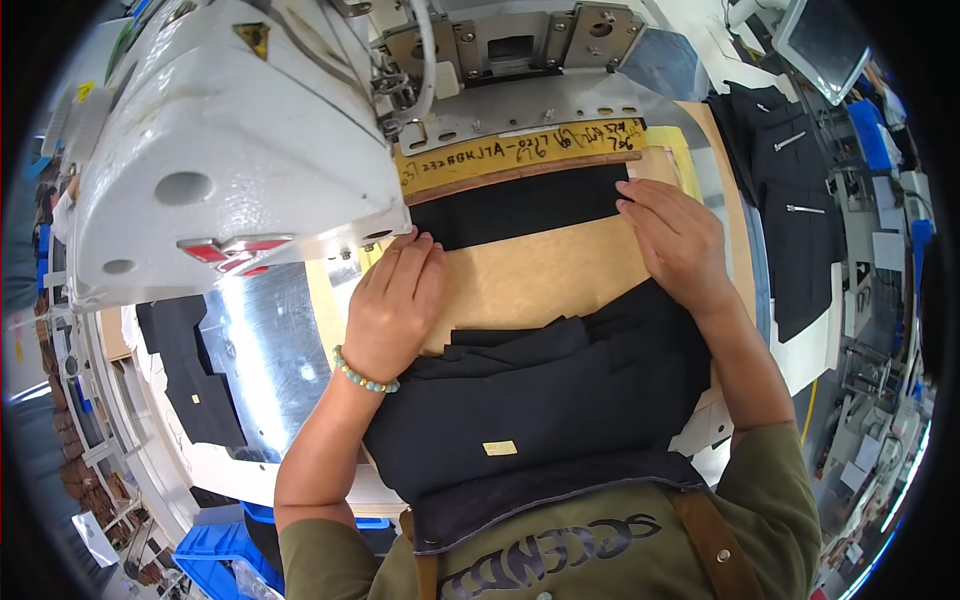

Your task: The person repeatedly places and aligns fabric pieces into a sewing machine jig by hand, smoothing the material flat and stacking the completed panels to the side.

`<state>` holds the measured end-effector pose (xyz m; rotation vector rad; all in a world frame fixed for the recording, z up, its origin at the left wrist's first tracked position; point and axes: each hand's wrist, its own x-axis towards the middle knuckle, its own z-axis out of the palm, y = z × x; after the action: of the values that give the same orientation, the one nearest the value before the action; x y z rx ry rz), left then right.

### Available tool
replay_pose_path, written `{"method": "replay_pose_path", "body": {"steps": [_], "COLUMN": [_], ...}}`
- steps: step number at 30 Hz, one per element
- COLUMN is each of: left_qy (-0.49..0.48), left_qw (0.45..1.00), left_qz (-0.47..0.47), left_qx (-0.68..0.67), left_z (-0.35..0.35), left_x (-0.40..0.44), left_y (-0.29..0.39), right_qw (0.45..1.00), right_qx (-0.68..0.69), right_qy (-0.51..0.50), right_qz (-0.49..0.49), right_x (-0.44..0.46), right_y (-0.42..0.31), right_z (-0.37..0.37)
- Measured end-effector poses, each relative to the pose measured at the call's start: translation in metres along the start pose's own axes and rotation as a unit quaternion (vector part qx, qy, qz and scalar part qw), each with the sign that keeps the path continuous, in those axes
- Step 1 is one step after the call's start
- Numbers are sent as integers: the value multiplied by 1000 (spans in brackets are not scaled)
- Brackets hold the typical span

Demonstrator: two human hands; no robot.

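A black fabric strip lies along a yellow, hand-marked template bar with a brown lower edge, on a tan board. My left hand has its fingers together on the strip's left end, close under the white machine head; the thumb is mostly hidden. At the opposite end, my right hand pinches the strip's corner between thumb and fingers. A bunched pile of black fabric with a small yellow sticker lies between my forearms, against my body.
The white sewing machine head fills the upper left, with a metal clamp plate behind the strip. Black pieces with zippers lie at right. Another black piece rests at left, above a blue crate.
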<state>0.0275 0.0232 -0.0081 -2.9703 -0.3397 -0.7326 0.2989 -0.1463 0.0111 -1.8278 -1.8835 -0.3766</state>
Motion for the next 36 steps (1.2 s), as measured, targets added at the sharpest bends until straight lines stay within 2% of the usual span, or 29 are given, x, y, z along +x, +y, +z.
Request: {"method": "replay_pose_path", "body": {"steps": [17,36], "left_qy": [-16,-6], "left_qw": [1000,1000], "left_qz": [-6,-13], "left_qx": [-11,-8], "left_z": [1,2], "left_x": [-1,-1], "left_y": [-1,-1], "right_qw": [997,998], "right_qx": [-70,-62], "right_qy": [-9,9], "right_qz": [-32,-10], "right_x": [-10,-9], "right_y": [4,2], "right_z": [-5,2]}}
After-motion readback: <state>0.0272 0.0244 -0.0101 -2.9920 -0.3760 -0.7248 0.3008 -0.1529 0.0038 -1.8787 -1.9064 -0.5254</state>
